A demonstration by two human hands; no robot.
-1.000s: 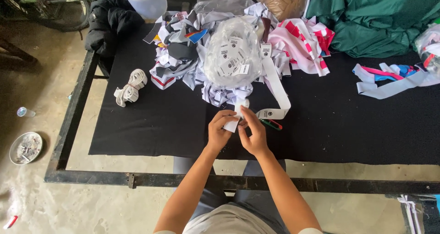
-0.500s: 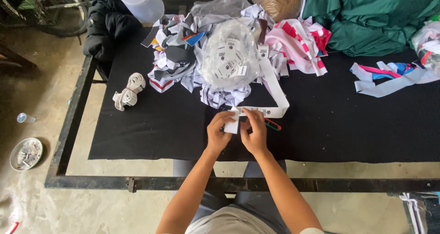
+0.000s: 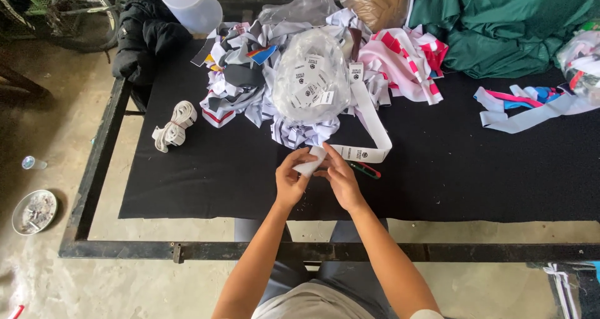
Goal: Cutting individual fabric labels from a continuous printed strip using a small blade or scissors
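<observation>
Both hands pinch the near end of a white ribbon (image 3: 369, 128) over the black table (image 3: 187, 188): left hand (image 3: 290, 180) and right hand (image 3: 340, 180) fingers closed on it, its length running away toward the scrap pile (image 3: 250, 88).

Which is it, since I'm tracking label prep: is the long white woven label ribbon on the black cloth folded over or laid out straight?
Folded over: the long white woven label ribbon runs down from the scrap pile, bends into a loop and doubles back toward both hands.

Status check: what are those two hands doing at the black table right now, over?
Left hand and right hand both pinch a white label strip. Strip loops back to the scrap pile. Small cutter lies beside right hand.
</observation>
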